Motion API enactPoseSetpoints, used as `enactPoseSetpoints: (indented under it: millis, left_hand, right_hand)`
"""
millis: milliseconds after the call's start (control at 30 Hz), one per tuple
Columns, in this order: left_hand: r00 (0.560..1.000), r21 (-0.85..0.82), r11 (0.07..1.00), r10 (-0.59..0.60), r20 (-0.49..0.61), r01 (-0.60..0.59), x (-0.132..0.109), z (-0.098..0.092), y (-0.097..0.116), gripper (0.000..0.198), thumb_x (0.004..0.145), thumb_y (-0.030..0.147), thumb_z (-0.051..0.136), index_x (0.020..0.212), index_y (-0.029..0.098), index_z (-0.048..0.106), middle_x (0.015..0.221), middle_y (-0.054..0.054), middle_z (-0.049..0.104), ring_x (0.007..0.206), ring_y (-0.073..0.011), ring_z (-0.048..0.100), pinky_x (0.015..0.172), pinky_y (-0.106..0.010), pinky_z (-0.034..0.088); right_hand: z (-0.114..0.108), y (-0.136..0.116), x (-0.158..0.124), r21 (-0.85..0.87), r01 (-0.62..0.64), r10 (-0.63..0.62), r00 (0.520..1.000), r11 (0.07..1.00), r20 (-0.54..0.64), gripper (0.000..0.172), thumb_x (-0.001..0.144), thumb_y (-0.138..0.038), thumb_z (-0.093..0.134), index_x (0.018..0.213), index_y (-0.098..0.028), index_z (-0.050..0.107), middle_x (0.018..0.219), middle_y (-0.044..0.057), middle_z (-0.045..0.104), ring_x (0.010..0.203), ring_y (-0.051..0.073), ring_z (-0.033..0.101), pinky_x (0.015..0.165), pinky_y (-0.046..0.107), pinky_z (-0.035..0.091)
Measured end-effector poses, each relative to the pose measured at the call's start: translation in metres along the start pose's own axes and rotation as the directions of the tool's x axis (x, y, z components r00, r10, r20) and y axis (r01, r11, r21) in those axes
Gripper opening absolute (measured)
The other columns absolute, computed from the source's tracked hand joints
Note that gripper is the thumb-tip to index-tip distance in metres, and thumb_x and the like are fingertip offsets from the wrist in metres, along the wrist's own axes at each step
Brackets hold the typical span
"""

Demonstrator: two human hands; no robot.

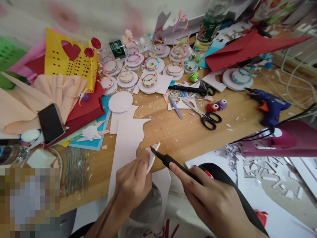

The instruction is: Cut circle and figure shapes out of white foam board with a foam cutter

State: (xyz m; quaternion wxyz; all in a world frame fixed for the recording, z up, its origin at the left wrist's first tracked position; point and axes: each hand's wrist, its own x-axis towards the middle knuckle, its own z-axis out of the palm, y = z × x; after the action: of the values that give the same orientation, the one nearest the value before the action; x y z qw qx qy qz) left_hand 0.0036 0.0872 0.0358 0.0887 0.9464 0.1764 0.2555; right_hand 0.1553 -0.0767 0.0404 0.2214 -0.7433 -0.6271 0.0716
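Note:
Near the table's front edge, my left hand (pixel 135 177) is closed on a small piece of white foam board (pixel 154 153), held up on edge. My right hand (pixel 205 190) grips a black craft knife (pixel 178 164). The knife's dark blade points left and lies against or just beside the white piece; contact cannot be made out. A long white board (pixel 126 138) with a ragged right edge lies on the table by my left hand, and a white disc (pixel 121 101) rests at its upper end.
Black-handled scissors (pixel 209 119), a purple stick (pixel 175 107) and a blue glue gun (pixel 268 104) lie to the right. Beaded rings on white discs (pixel 150 81) stand at the back. A phone (pixel 51 124) and coloured paper are at the left, a bottle (pixel 209 28) at the back.

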Motion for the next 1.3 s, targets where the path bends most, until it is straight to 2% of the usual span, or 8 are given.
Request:
enactPoseSetpoints:
  millis: [333,667,767,933,1067,1200,1300]
  left_hand:
    - [0.991,0.019,0.991,-0.130,0.021,0.130,0.000,-0.001,0.000,0.033,0.083,-0.002,0.053,0.111,0.012,0.062,0.087,-0.006,0.077,0.068,-0.0165,0.073,0.063,-0.024,0.054]
    - [1.000,0.041,0.999,-0.009,-0.002,0.009,0.005,-0.002,-0.004,0.026,0.084,0.000,0.055,0.108,0.009,0.059,0.083,-0.007,0.076,0.064,-0.0165,0.072,0.059,-0.025,0.053]
    - [1.000,0.051,0.998,-0.020,-0.003,0.020,0.004,-0.002,-0.004,0.026,0.084,0.000,0.054,0.108,0.010,0.059,0.082,-0.007,0.076,0.063,-0.0163,0.071,0.058,-0.025,0.052]
    - [0.993,0.041,0.994,-0.107,0.041,0.105,0.003,-0.001,-0.005,0.024,0.086,0.005,0.053,0.107,0.013,0.062,0.080,-0.006,0.076,0.063,-0.0172,0.072,0.057,-0.026,0.053]
    - [0.987,0.048,0.987,-0.158,0.022,0.156,0.002,-0.002,-0.008,0.017,0.089,0.011,0.055,0.103,0.015,0.064,0.073,-0.004,0.075,0.058,-0.0163,0.070,0.056,-0.025,0.053]
    - [0.996,0.030,0.996,-0.086,0.026,0.086,0.001,-0.002,-0.011,0.019,0.088,0.010,0.056,0.105,0.012,0.064,0.074,-0.005,0.074,0.058,-0.0165,0.070,0.056,-0.025,0.052]
    - [0.996,0.015,0.997,-0.080,0.041,0.080,0.001,-0.002,-0.013,0.020,0.089,0.009,0.055,0.107,0.011,0.063,0.075,-0.006,0.074,0.062,-0.0174,0.071,0.058,-0.025,0.052]
  right_hand:
    - [-0.014,0.002,-0.002,0.004,-0.010,0.009,0.997,1.000,0.072,0.052,0.100,-0.020,0.034,0.151,-0.030,0.032,0.088,0.002,0.064,0.054,0.009,0.063,0.041,0.020,0.046]
    - [-0.004,0.000,0.013,-0.022,-0.002,0.004,0.999,1.000,0.054,0.054,0.100,-0.021,0.035,0.152,-0.031,0.028,0.079,-0.001,0.061,0.052,0.009,0.060,0.040,0.021,0.042]
    - [-0.004,0.001,0.016,-0.028,-0.008,0.010,0.999,1.000,0.053,0.054,0.100,-0.022,0.034,0.153,-0.033,0.027,0.079,-0.001,0.061,0.052,0.010,0.061,0.040,0.021,0.041]
    - [-0.013,0.002,0.012,-0.034,-0.010,0.013,0.997,0.999,0.076,0.050,0.102,-0.024,0.030,0.152,-0.031,0.029,0.076,-0.002,0.059,0.050,0.009,0.061,0.037,0.022,0.038]
    - [-0.020,0.002,0.007,-0.005,-0.016,0.016,0.994,1.000,0.110,0.051,0.102,-0.026,0.031,0.153,-0.030,0.027,0.078,-0.002,0.059,0.049,0.009,0.060,0.038,0.021,0.040]
    - [-0.019,0.001,0.006,0.008,-0.028,0.027,0.994,1.000,0.110,0.051,0.102,-0.026,0.032,0.152,-0.031,0.028,0.077,-0.002,0.059,0.050,0.009,0.061,0.039,0.021,0.041]
    - [-0.017,0.001,0.011,-0.001,-0.027,0.027,0.995,1.000,0.100,0.050,0.102,-0.025,0.031,0.152,-0.032,0.028,0.079,-0.002,0.059,0.051,0.010,0.062,0.039,0.022,0.041]
